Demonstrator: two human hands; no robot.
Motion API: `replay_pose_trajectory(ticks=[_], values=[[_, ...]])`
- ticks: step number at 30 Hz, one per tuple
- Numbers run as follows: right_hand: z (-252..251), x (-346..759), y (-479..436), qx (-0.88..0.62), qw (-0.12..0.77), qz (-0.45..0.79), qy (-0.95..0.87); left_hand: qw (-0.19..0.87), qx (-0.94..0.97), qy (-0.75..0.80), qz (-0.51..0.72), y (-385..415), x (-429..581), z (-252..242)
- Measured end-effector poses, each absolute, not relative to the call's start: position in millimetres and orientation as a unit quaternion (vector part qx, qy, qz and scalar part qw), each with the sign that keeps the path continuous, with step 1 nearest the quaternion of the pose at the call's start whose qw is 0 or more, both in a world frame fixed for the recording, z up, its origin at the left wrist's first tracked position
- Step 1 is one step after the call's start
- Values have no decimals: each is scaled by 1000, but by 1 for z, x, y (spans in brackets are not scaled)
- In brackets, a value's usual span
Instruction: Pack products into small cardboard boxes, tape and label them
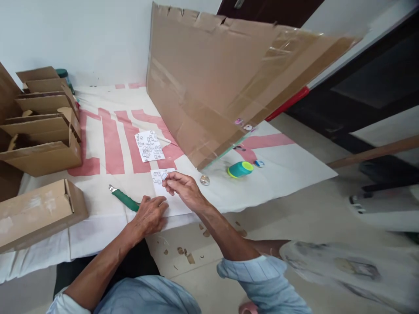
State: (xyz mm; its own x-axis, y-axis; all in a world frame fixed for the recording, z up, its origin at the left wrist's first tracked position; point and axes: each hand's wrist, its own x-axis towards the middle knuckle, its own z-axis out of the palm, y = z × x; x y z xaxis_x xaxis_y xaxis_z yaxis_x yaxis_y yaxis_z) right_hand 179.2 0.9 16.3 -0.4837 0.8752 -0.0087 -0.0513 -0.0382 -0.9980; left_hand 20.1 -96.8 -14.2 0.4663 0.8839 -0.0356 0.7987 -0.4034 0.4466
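My right hand [183,188] pinches a small paper cutout [164,175] with a dark outline between thumb and fingertips. It hovers over a white sheet [158,188] that bears small drawn shapes. My left hand [151,214] rests on the near edge of that sheet, fingers apart and slightly bent, holding nothing visible. Beside its fingers lies a green-handled tool with a metal tip [124,199], perhaps a cutter. Farther back lies a second sheet [149,147] covered with small drawn shapes.
A large cardboard panel [209,87] stands across the table behind my hands. A teal and yellow container [240,169] and a small round item [204,180] lie right. Open cardboard boxes [42,152] and a closed carton [42,213] stand left. Scraps litter the floor; another person is close right.
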Motion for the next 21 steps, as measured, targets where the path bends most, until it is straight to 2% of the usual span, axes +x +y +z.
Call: replay_pose_trajectory(ticks=[5, 8, 10, 14, 21], values=[[45, 175, -32, -291, 330, 670, -598, 237, 731, 548, 330, -112, -1, -10], [58, 171, -45, -279, 293, 666, -627, 332, 589, 550, 490, -123, -21, 4], [63, 167, -52, -276, 265, 663, -643, 422, 486, 533, 549, -131, -33, 17], [68, 154, -63, -266, 226, 658, -667, 530, 387, 488, 576, -145, -45, 42], [79, 138, -78, -260, 186, 663, -677, 568, 378, 463, 566, -160, -49, 49]])
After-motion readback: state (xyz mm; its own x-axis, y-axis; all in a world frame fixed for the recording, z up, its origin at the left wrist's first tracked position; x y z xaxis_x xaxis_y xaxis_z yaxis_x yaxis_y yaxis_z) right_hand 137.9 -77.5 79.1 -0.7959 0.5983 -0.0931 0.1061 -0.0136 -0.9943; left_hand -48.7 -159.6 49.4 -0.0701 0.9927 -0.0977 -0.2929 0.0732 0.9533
